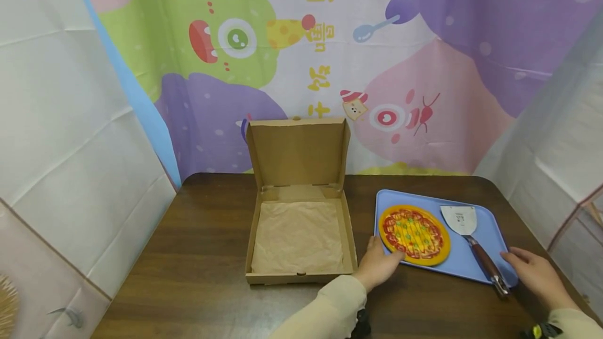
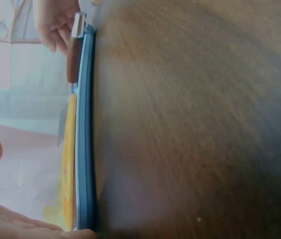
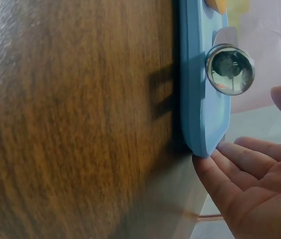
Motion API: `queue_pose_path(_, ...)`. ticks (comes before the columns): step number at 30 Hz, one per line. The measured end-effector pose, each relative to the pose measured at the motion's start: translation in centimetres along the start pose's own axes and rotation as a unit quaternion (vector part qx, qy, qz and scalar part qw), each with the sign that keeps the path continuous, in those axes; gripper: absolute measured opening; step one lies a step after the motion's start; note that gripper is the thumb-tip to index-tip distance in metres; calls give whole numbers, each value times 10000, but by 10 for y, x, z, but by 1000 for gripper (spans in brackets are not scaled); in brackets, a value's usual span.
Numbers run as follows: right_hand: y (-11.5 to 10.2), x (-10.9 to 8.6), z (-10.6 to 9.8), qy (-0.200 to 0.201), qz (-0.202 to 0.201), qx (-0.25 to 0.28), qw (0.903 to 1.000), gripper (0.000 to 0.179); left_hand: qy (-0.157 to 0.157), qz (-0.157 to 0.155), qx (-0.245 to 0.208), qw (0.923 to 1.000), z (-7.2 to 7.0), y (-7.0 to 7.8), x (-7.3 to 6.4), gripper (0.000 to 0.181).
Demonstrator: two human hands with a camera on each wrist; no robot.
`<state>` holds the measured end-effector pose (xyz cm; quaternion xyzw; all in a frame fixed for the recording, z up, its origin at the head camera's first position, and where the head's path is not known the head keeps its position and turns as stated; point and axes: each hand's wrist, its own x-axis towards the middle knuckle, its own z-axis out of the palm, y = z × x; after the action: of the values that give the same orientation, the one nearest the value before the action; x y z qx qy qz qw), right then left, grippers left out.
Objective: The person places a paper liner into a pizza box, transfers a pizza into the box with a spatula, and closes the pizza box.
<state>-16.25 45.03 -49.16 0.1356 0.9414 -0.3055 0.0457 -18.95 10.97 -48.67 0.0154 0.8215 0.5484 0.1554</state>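
A blue tray (image 1: 471, 269) lies on the table's right side. On it are a round pizza (image 1: 414, 234) with an orange-yellow rim and, to its right, a broad metal spatula (image 1: 484, 258) with a dark wooden handle, its metal end reaching over the near edge. My left hand (image 1: 378, 264) is at the tray's left edge, its fingers touching the side and its thumb raised apart, as the left wrist view shows. At the tray's right near corner, my right hand (image 1: 538, 274) touches the edge with extended fingertips (image 3: 202, 162). Its thumb stands away from the tray.
An open cardboard pizza box (image 1: 301, 278) stands left of the tray, lid upright, lined with brown paper (image 1: 298, 237). The dark wooden table (image 1: 198, 255) extends around it. A printed cloth (image 1: 301, 67) hangs behind, with pale cloth at both sides.
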Motion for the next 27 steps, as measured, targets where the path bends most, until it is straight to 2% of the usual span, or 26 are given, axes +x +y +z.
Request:
queue_pose_path(7, 2, -2, 2, 81, 3, 71, 9999, 72, 214, 74, -198, 9995, -1, 0, 1, 76)
queue_pose_path(12, 4, -2, 3, 488, -232, -92, 9985, 65, 179, 45, -261, 9995, -3, 2, 6, 74)
queue_pose_path(19, 2, 0, 3, 1023, -693, -291, 9919, 56, 249, 97, 197, 9994, -11, 8, 18, 71)
queue_pose_path(24, -5, 1, 1, 1011, -898, -504, 9895, 54, 293, 17, 562, 9980, -15, 12, 23, 66)
queue_pose_path(27, -11, 3, -1, 756, -895, -653, 9910, 58, 329, -48, 652, 9973, -15, 14, 25, 62)
